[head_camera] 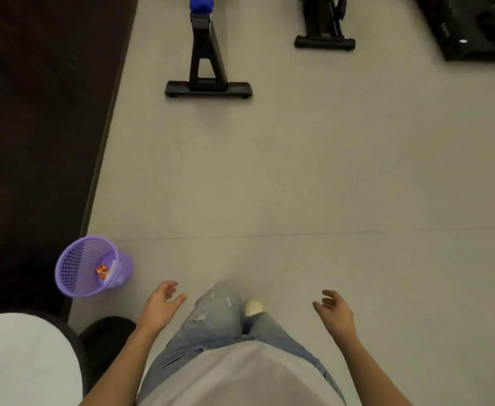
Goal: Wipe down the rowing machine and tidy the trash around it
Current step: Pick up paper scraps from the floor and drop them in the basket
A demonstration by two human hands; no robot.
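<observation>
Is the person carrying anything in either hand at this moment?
No. The left hand and the right hand both hang with loosely curled fingers, holding nothing.

— That basket (70, 268)? Purple, in a lattice mesh. The wrapper (101, 271) is orange.
— The rowing machine (208, 68) is plain black, the cloth (201, 3) bright blue. The floor (299, 171) is pale grey, the jeans (219, 312) faded blue.

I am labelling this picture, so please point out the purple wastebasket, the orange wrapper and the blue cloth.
purple wastebasket (73, 266): head view, on the inner mesh wall.
orange wrapper (101, 271): head view, on its middle, inside the wastebasket.
blue cloth (201, 3): head view, on its middle.
</observation>
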